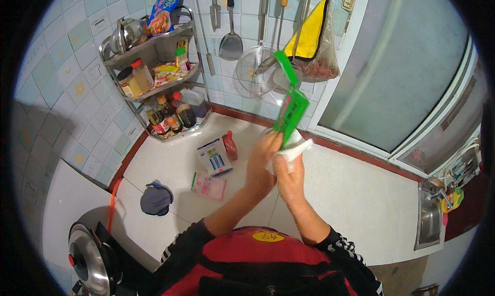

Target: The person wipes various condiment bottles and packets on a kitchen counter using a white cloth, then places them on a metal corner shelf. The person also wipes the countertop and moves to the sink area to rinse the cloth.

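Above the white countertop (340, 203), my left hand (263, 156) pinches the lower end of a bright green plastic packet (292, 110). The packet is tilted upright, bears dark writing, and has a narrow folded strip rising from its top. My right hand (290, 176) grips a bunched white cloth or paper (296, 151) right beside the packet's lower end. Both hands are close together, and the left is blurred by motion. My left fingers and the white bundle hide the packet's bottom, so whether it touches the bundle I cannot tell.
Left of my hands lie a white-and-blue packet (214, 156), a red packet (230, 145), a pink packet (209, 185) and a dark grey folded item (156, 198). A metal rack (154, 91) holds bottles. Utensils hang before me; a lidded pan (91, 257) and sink (428, 222) flank the counter.
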### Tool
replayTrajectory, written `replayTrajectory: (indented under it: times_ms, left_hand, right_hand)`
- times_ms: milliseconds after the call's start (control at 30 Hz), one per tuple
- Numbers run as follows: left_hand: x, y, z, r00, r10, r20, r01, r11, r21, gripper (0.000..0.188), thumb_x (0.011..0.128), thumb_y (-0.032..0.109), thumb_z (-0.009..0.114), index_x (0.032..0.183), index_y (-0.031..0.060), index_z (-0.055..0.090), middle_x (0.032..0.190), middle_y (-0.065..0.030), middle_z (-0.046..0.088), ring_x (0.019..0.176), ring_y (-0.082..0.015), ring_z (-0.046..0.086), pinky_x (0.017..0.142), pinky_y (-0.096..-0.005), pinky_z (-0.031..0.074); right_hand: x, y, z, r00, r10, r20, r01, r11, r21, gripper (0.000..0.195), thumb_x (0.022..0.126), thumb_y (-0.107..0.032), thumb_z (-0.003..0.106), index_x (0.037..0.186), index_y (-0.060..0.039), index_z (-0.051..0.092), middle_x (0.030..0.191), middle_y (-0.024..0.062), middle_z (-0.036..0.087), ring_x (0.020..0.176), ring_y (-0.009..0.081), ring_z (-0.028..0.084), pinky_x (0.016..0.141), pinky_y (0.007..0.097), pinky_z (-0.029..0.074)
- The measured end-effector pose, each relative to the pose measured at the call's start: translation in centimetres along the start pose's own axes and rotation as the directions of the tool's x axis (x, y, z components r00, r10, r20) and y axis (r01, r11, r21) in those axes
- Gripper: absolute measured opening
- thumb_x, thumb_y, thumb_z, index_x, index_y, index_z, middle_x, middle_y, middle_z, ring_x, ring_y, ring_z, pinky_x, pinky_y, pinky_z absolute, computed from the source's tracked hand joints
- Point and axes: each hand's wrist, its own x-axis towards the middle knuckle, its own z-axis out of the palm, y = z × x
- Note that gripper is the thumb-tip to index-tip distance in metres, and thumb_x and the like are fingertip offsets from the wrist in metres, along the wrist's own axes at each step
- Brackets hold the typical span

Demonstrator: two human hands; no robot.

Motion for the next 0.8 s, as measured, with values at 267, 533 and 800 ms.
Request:
replayTrajectory:
  times_ms: [267,533,800]
  left_hand:
    - [-0.2,1.7,-2.7,0.994,0.052,0.095,-0.048,0.998,-0.043,0.055,0.071,0.006,0.060,0.123,0.0003,0.043,0.128,-0.0203,0.042,0.119,-0.0358,0.039,0.100,-0.0429,0.029]
    - [-1.0,-1.6,-3.6,0.799,-0.418,0.432,0.577,0.734,-0.358,0.029,0.086,0.018,0.056,0.108,-0.0002,0.054,0.087,-0.0049,0.059,0.076,-0.0098,0.054,0.066,-0.0259,0.045]
    - [-1.3,-0.7,-3.5,0.817,-0.374,0.440,0.568,0.654,-0.499,0.025,0.090,0.020,0.051,0.105,-0.0002,0.056,0.082,-0.0016,0.059,0.071,-0.0073,0.054,0.062,-0.0227,0.044]
  right_hand:
    - [2.6,0.5,-3.0,0.938,0.339,-0.073,-0.254,0.815,0.520,0.020,0.086,-0.015,0.059,0.101,-0.0023,0.054,0.091,0.0016,0.058,0.077,0.0104,0.052,0.067,0.0253,0.043]
    - [2.6,0.2,-3.4,0.928,0.372,0.022,-0.327,0.783,0.529,0.022,0.086,-0.021,0.060,0.098,-0.0026,0.056,0.086,0.0012,0.058,0.074,0.0092,0.051,0.065,0.0249,0.042]
    - [4.1,1.2,-3.6,0.957,0.244,-0.159,-0.181,0.926,0.333,0.025,0.089,-0.026,0.056,0.089,-0.0011,0.059,0.075,-0.0011,0.056,0.065,0.0054,0.047,0.057,0.0235,0.039]
